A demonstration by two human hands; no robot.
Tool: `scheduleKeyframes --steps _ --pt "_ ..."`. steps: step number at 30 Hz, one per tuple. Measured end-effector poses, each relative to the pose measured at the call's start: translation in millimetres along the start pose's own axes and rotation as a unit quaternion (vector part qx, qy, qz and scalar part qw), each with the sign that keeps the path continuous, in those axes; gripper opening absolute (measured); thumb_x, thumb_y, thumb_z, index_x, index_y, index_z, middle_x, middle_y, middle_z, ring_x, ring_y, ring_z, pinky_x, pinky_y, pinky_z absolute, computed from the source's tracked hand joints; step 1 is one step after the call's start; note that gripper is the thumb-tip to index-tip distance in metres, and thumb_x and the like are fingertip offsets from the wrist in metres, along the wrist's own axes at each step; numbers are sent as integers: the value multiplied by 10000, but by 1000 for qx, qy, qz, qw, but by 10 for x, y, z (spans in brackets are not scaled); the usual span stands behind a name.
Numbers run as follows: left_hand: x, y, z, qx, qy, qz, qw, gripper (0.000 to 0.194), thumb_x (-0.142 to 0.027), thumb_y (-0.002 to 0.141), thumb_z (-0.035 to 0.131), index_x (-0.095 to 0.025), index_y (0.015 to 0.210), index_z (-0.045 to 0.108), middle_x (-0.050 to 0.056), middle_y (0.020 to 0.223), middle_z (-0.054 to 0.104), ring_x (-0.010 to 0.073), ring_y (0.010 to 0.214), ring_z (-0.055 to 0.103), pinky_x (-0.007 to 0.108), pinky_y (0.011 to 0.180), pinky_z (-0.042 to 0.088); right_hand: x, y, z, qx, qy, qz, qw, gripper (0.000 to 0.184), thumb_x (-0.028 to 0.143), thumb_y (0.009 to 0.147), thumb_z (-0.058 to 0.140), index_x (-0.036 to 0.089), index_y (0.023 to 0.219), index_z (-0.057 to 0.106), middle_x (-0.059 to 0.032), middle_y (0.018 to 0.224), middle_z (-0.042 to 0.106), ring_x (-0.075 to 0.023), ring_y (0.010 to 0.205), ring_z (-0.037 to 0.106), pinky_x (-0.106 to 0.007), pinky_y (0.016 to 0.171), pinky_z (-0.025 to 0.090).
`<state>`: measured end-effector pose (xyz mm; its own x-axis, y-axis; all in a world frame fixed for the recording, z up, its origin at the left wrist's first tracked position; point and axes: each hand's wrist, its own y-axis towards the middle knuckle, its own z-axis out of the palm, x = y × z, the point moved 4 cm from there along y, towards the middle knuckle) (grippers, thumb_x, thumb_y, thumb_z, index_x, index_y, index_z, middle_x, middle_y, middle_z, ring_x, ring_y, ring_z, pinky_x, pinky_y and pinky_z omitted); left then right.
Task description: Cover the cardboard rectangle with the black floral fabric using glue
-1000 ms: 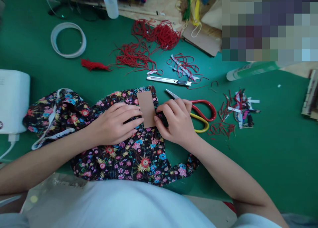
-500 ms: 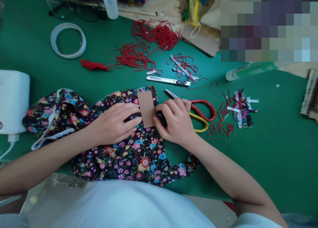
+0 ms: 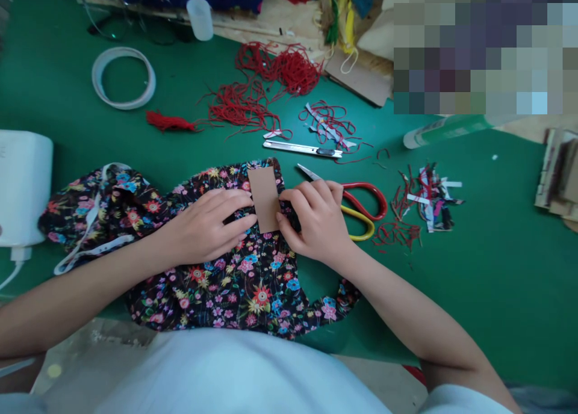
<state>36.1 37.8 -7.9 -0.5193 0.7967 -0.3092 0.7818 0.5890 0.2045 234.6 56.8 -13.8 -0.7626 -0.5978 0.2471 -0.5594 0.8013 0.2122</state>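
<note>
A small brown cardboard rectangle (image 3: 264, 198) lies on black floral fabric (image 3: 226, 287), near the fabric's upper edge. My left hand (image 3: 217, 224) rests flat on the cloth with its fingers stretched out, the tips at the card's left edge. At the card's right edge, my right hand (image 3: 313, 218) has its fingers curled, with a fold of the dark fabric between thumb and forefinger. Scissors (image 3: 363, 200) with one red and one yellow handle lie partly hidden behind the right hand. Above the card is a box cutter (image 3: 302, 149).
Red yarn (image 3: 246, 104) lies in tangles past the cutter, with a red tassel (image 3: 169, 121) and a tape roll (image 3: 98, 80) to the left. Scraps (image 3: 433, 197) are on the right. A white device (image 3: 24, 188) stands at the left edge, a green tube (image 3: 447, 130) at the upper right.
Both hands keep nearly the same place at the card and fabric. The view has shifted slightly, so the surrounding things appear a little lower and farther left.
</note>
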Motion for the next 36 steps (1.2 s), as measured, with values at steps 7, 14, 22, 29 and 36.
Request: scheduleKeyframes --steps 7,14,22,29,36 --pt "14 13 -7 10 -15 -12 1000 419 -172 922 576 -160 1341 560 197 1448 529 327 1391 477 523 1097 477 14 -1 -4 -12 -7 -4 1000 198 339 910 517 183 1004 594 -68 886 623 -260 893 509 -410 832 312" --pt "17 18 1 42 -26 0 999 407 -195 947 577 -135 1350 569 220 1490 481 358 1439 423 569 1124 459 2 -11 -20 -33 16 4 999 268 332 900 543 181 1110 614 -87 978 657 -264 949 535 -423 854 347" --pt "32 32 -5 42 -26 4 999 415 -208 957 571 -124 1363 573 222 1482 485 375 1423 438 574 1123 463 48 -33 -40 -80 24 -52 995 301 246 903 595 201 1194 657 -65 1299 700 -276 1224 568 -455 993 340" --pt "22 18 -5 36 -20 2 999 410 -214 964 561 -138 1367 565 202 1484 493 358 1425 440 561 1131 463 22 -18 -23 -61 48 -40 996 289 251 912 585 202 1187 660 -63 1303 704 -283 1244 575 -461 990 338" --pt "30 24 -8 40 -15 5 999 403 -214 969 558 -144 1365 577 193 1485 506 351 1418 453 556 1120 471 24 -16 -24 -23 43 -51 997 432 456 917 589 166 1236 615 -100 1364 656 -296 1251 542 -474 1019 318"
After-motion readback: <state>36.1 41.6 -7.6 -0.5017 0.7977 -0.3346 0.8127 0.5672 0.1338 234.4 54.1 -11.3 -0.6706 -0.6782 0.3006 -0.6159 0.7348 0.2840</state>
